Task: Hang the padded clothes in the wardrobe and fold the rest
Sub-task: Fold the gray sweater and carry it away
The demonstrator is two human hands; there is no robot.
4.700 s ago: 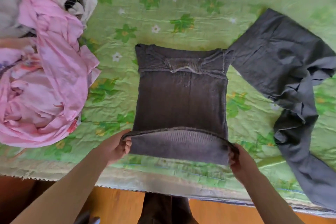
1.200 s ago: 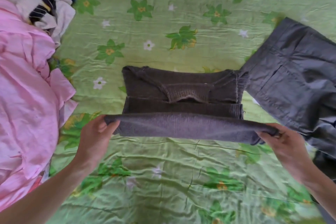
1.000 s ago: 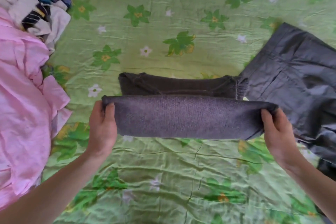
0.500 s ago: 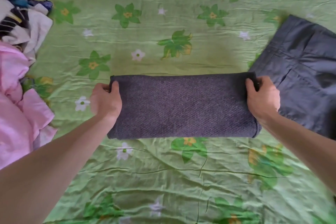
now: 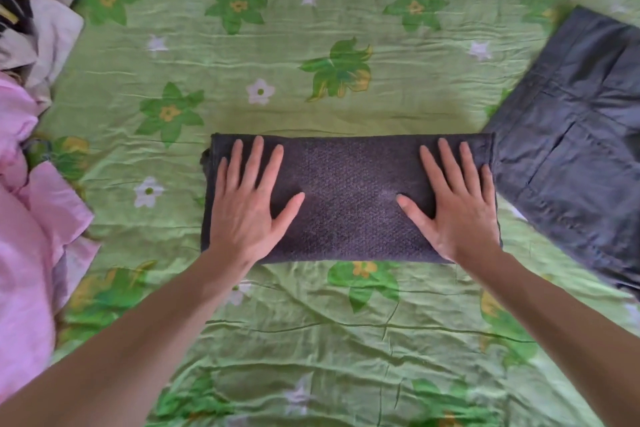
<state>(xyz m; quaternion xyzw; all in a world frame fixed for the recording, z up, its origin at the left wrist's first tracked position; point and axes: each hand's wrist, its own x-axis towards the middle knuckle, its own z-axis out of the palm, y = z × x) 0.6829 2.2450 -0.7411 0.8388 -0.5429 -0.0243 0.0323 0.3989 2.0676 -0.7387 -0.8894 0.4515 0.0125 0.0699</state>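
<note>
Both hands flat on folded dark knit sweater [image 5: 349, 198] mid-bed — left hand [image 5: 247, 210] and right hand [image 5: 453, 208] fingers straight, spread wide, pressing, holding nothing; grey trousers [image 5: 581, 149] touching its right end.

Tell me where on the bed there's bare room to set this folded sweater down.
Two free patches of the green sheet: the wide stretch beyond the folded sweater, between the clothes pile and the grey trousers, and the near strip between your forearms. It is crowded along the left edge, with the pink garment, and at the right, where the trousers nearly meet the sweater.
</note>
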